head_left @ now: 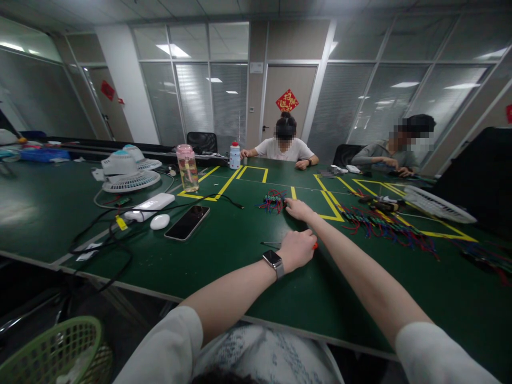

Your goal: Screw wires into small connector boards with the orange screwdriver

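Observation:
My left hand [295, 249], with a watch on its wrist, is closed low over the green table. A thin metal shaft sticks out to its left and a red end [316, 246] to its right, which looks like a screwdriver [270, 244] in the fist. Farther forward, my right hand [299, 209] has its fingertips pinched at the right end of a small row of green circuit boards [272, 199] with red and blue wires. Exactly what lies between those fingertips is partly hidden.
Many more wired boards [386, 226] lie to the right. A phone [188, 223], white case [160, 222], power strip [150, 207], black cables, fans [130, 178] and two bottles [187, 169] stand left. Two people sit across the table. A green basket [60, 346] is on the lower left.

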